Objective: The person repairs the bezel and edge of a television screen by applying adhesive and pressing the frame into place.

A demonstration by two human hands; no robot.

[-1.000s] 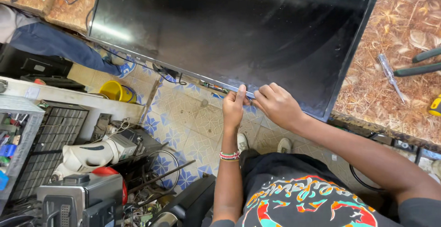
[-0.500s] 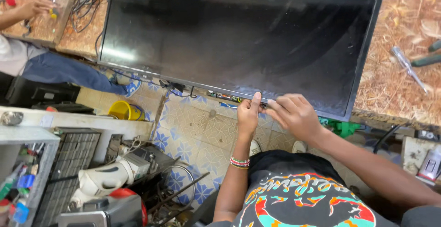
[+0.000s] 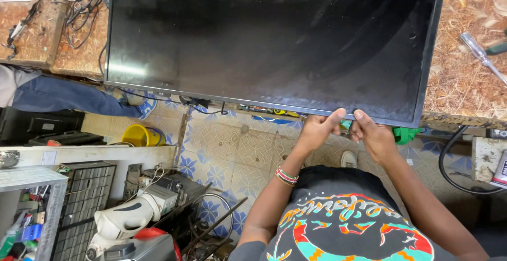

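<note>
Left hand (image 3: 317, 130): curled, thumb up against the near edge of the television, fingers tucked under the rim; gripping that edge.
Right hand (image 3: 373, 133): just beside the left, thumb on the same edge, fingers folded below; also gripping.
Bracelet (image 3: 285, 176): one, beaded, striped, on the left wrist.
Television (image 3: 274, 39): one, flat, wide rectangle, glossy dark glass, thin dark frame; lying face up on the workbench, near edge overhanging the floor.
Workbench (image 3: 465, 81): rough chipboard, brown, speckled.
Screwdriver (image 3: 483, 56): one, clear handle, metal shaft, right of the television.
Cables (image 3: 79, 7): tangled black bundle, far left.
Floor tiles (image 3: 232, 155): patterned, blue stars on beige.
Bucket (image 3: 138, 135): one, yellow, round.
</note>
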